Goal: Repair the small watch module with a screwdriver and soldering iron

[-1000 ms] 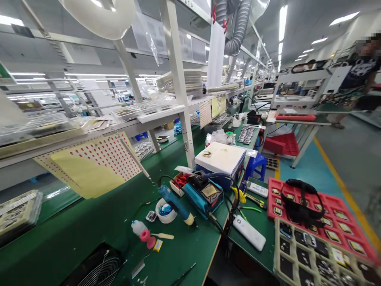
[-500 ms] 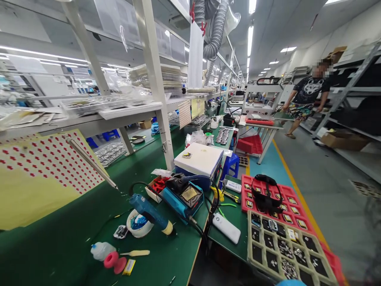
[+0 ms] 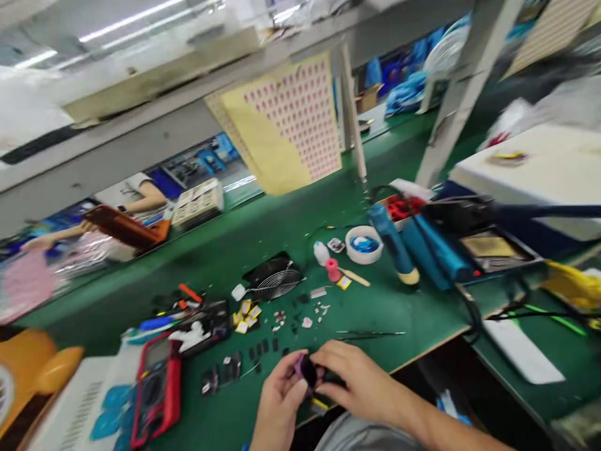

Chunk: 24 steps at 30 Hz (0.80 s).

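Note:
Both hands meet low in the middle of the head view, at the front edge of the green bench [image 3: 370,313]. My left hand [image 3: 279,401] pinches a small dark, purplish object [image 3: 307,369] between thumb and fingers. From the right, my right hand [image 3: 347,376] closes its fingers on the same object. Just below them lies a bit of yellow [image 3: 319,406], partly hidden. Tweezers [image 3: 370,333] rest on the bench beyond my right hand. Small dark parts [image 3: 263,346] are laid out past my left hand, and several yellow-and-white pieces [image 3: 246,316] lie further back.
A red multimeter [image 3: 157,388] lies at the left. At the right stand a blue-handled tool [image 3: 392,241], a white bowl [image 3: 364,244] and a blue soldering station [image 3: 436,250]. A hanging yellow sheet [image 3: 282,125] is ahead. Another person's arm [image 3: 145,197] shows across the bench.
The view has swung left and down from the aisle and shelves to the bench. Both my hands, with the small dark object, have come into view.

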Tool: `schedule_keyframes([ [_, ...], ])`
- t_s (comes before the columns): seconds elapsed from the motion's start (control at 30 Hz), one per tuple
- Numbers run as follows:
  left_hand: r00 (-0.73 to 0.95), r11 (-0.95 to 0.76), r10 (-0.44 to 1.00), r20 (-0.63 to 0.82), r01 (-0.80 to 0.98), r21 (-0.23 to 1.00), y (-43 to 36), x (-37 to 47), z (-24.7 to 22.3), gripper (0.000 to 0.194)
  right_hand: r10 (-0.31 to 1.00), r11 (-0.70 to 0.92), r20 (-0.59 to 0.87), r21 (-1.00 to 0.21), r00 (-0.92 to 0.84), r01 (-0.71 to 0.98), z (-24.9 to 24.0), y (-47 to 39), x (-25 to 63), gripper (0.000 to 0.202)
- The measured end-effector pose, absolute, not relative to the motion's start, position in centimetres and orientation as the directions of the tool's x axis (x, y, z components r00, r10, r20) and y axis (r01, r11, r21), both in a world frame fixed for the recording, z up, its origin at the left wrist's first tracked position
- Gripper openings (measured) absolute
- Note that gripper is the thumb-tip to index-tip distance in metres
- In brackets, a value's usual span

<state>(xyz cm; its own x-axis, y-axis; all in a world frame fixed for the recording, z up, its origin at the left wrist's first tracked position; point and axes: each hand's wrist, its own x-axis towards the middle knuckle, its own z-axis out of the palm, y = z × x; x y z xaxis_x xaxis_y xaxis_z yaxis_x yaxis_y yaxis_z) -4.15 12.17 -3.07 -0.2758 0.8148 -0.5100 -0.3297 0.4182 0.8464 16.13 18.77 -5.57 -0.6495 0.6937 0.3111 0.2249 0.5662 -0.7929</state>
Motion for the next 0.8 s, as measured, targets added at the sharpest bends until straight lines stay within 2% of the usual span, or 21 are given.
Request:
schedule_keyframes([
  [0.13,-0.302,0.411,0.817,-0.491,-0.291,0.864,11.4,-4.6,-2.3,0.075,0.716,0.498,0.307,-0.854,-0.627,0.151,-6.1,18.4,17.0,0.037],
  [0.37,-0.281,0.442,0.807,-0.52,-0.298,0.846,12.4,-3.8,-0.2,0.073,0.705,0.52,0.371,-0.85,-0.604,0.085,-6.0,18.6,17.0,0.031],
  [0.57,-0.319,0.424,0.804,-0.501,-0.283,0.86,12.2,-3.9,-0.9,0.072,0.707,0.543,0.405,-0.836,-0.58,0.078,-6.3,18.4,17.0,0.03],
  [0.7,-0.28,0.436,0.817,-0.504,-0.274,0.857,11.9,-4.5,-1.6,0.067,0.705,0.55,0.412,-0.831,-0.577,0.079,-6.3,18.4,17.2,0.038],
  [0.8,-0.245,0.441,0.828,-0.504,-0.27,0.856,11.6,-4.8,-1.9,0.061,0.703,0.553,0.415,-0.829,-0.577,0.077,-6.3,18.5,17.2,0.034],
])
